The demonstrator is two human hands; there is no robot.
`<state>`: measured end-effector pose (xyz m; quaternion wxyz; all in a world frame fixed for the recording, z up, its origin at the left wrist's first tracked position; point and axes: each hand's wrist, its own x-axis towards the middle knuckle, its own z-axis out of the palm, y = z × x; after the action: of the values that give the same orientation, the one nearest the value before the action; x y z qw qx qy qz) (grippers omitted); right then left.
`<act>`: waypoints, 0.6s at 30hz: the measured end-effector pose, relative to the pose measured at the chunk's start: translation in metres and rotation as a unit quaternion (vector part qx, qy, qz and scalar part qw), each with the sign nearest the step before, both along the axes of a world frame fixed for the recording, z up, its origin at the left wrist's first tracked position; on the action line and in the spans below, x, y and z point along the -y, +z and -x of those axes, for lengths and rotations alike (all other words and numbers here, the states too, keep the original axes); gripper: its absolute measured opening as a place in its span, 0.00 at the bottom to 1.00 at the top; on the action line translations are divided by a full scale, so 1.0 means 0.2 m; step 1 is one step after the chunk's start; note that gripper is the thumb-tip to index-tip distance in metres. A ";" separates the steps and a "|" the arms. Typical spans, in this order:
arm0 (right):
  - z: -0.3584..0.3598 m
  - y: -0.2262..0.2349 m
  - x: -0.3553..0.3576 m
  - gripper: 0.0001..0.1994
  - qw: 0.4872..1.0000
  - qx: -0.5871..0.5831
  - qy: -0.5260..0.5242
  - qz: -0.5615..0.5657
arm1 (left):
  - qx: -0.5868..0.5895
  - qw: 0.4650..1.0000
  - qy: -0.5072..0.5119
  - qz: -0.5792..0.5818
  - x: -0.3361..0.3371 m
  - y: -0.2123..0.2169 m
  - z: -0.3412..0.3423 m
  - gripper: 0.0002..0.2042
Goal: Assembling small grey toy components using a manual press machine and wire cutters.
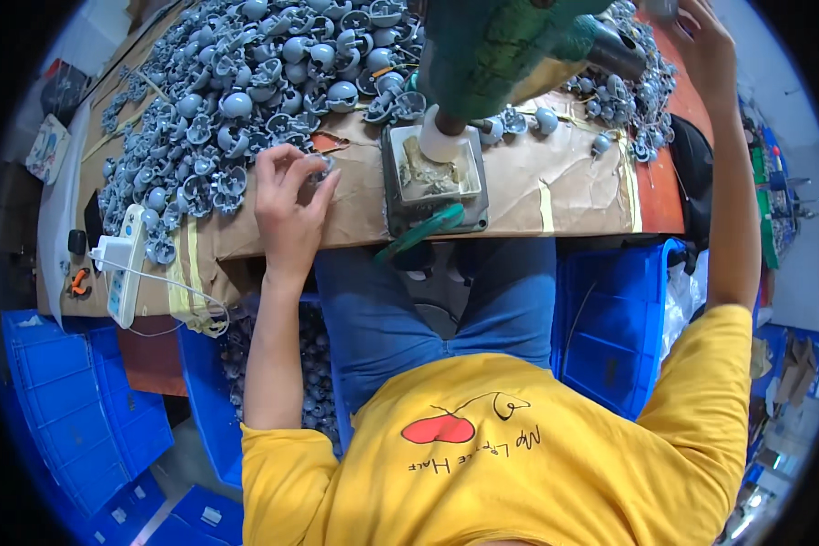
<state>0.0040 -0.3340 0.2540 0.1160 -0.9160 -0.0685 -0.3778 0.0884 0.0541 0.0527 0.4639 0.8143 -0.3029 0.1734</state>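
My left hand (288,205) is above the cardboard-covered bench, its thumb and fingers pinching a small grey plastic shell part (321,166). To its left and beyond it spreads a large heap of similar grey rounded shells (237,105). Right of that hand stands a green bench press (496,64). Its white cylindrical head (441,136) reaches down into a pale square tray (469,173) on a dark base. At the upper right edge my right hand (701,32) is raised with curled fingers beside a grey rounded thing (660,9), partly cut off by the picture's edge.
A second pile of small grey parts (623,100) lies right of the press. A white power strip (126,264) with a plugged-in charger hangs at the bench's left edge. Blue crates (610,318) stand below on both sides; one at the left holds grey parts (314,373).
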 end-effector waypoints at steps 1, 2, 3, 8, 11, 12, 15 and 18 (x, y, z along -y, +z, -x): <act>0.10 -0.01 -0.14 0.15 0.998 -0.039 -0.003 -0.039 | -0.001 1.000 0.001 -0.004 0.00 0.02 0.03 0.08; 0.22 -0.04 -0.10 0.18 0.991 -0.096 -0.027 -0.085 | 0.003 0.997 -0.058 0.044 0.04 0.06 0.06 0.08; 0.30 -0.15 -0.06 0.20 0.977 -0.155 -0.039 -0.142 | 0.005 0.991 -0.106 0.081 0.04 0.10 0.10 0.08; 0.22 -0.69 -0.49 0.31 0.979 -0.166 0.101 -0.067 | 0.043 0.977 -0.210 -0.009 0.23 0.10 0.11 0.08; 0.12 -0.88 -0.63 0.26 0.990 -0.085 0.112 0.014 | 0.138 0.969 -0.186 -0.086 0.30 0.14 0.11 0.07; 0.09 -0.91 -0.65 0.26 0.989 -0.078 0.121 0.032 | 0.115 0.973 -0.185 -0.079 0.30 0.14 0.11 0.06; 0.05 -0.94 -0.62 0.25 0.988 -0.065 0.116 0.077 | 0.123 0.976 -0.152 -0.094 0.31 0.14 0.14 0.05; 0.01 -0.94 -0.61 0.26 0.983 -0.018 0.116 0.140 | 0.120 0.975 -0.173 -0.071 0.30 0.14 0.15 0.06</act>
<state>0.0027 -0.2115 0.0664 0.0305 -0.9157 -0.2246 -0.3319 0.0584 -0.0068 0.0806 0.3879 0.7538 -0.5039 0.1653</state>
